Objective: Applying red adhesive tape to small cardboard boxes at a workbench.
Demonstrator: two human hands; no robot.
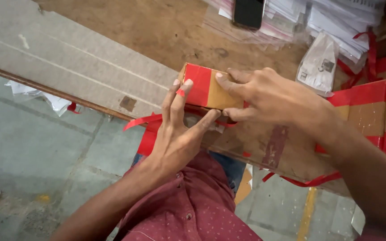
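A small cardboard box (210, 87) banded in red tape is sitting near the front edge of a worn wooden bench (157, 27) — the left hand (177, 134) is pressing spread fingers against its near side, while the right hand (264, 96) is lying over its far end, fingers splayed. A larger taped carton (380, 111) is standing just to the right, a dark phone (248, 12) on paper stacks behind.

Worn wooden table (157, 27), stained and scuffed, with a grey cardboard sheet (68, 62) lying across its near edge. Grey concrete floor (32, 151) below, cracked, with a faded yellow line (308, 209) and scattered paper scraps (45, 96). Stacked white papers (336, 13) at the far side. Lighting soft and even.
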